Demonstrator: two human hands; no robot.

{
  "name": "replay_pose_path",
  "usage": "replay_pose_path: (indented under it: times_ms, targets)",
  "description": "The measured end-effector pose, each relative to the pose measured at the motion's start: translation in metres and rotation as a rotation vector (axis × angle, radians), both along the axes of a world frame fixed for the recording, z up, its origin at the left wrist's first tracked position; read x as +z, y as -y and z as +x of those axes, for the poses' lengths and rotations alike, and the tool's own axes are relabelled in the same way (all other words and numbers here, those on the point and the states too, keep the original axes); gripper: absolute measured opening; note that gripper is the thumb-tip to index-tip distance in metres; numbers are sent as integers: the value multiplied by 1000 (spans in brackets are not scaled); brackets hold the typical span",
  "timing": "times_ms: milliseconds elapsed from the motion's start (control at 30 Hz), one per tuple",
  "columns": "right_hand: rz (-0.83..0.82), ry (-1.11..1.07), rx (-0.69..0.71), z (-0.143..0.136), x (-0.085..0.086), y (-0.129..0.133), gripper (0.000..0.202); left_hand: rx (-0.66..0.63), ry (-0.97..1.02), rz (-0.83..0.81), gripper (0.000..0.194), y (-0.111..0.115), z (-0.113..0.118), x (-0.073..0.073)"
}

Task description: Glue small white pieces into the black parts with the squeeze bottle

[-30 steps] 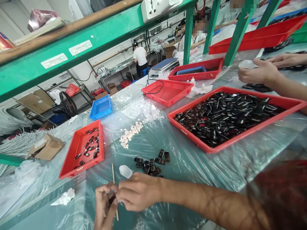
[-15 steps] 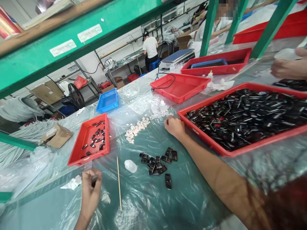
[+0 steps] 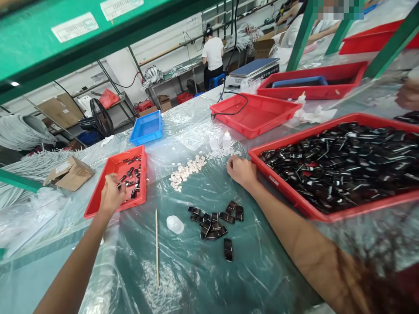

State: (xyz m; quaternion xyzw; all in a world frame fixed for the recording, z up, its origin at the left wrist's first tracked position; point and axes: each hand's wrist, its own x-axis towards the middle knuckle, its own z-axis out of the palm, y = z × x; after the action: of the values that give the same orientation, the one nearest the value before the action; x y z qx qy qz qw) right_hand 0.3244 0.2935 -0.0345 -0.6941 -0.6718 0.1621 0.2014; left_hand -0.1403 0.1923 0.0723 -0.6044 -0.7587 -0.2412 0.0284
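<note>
My left hand (image 3: 112, 193) is over the left red tray (image 3: 90, 211), its fingers closed on a small glossy black plastic piece that shows only in part. Several like pieces (image 3: 132, 173) lie in that tray. Beside the big red tray's corner, my right hand (image 3: 242, 171) rests with curled fingers; whatever they hold, if anything, is hidden. Just left of it spreads a pile of small white pieces (image 3: 188, 169). A loose group of black pieces (image 3: 212, 226) lies on the plastic-covered table between my arms, with a single black piece (image 3: 228, 249) nearer to me.
A wooden stick (image 3: 157, 248) and a small white translucent dish (image 3: 175, 224) lie in front. The big red tray (image 3: 278, 185) is heaped with black pieces. Behind stand a dropper bottle (image 3: 226, 140), a red tray (image 3: 252, 114) and a blue tray (image 3: 147, 128). Another person's hand (image 3: 407, 93) is at right.
My left hand has moved forward from the table beside the paper scrap to over the left red tray, still pinching the black piece. My right hand has barely moved; the view has shifted slightly.
</note>
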Motion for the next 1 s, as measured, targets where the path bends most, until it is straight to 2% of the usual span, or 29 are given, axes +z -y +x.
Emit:
replay_pose_path:
  times_ms: [167,267,333,400,467,567,633,700,800,867,1000]
  targets:
    - [54,1,-12,3,-5,-4,28,-84,-90,27,70,-7,-7,-11]
    - [75,-11,0,4,-9,-5,34,-149,-146,73,60,9,-5,-22]
    - [82,-16,5,5,-11,-5,34,-176,-177,105,42,30,-4,-31]
    - [86,-17,8,5,-11,-5,32,-178,-195,134,34,58,-2,-39]
    - [90,-15,10,5,-8,-3,31,-157,-203,160,34,89,0,-47]
    - [101,-9,47,1,2,1,38,-137,-204,192,51,133,10,-57]
    - [107,-6,138,-7,12,9,40,-123,-174,238,62,152,21,-60]
    - [93,-4,313,-20,23,22,37,-111,-105,294,69,163,36,-61]
    - [27,11,657,-46,37,53,27,-150,-9,296,71,166,55,-60]
    - [-27,40,818,-62,42,77,19,-213,31,256,69,164,63,-61]
    - [-90,119,910,-79,39,106,13,-333,127,178,61,165,69,-66]
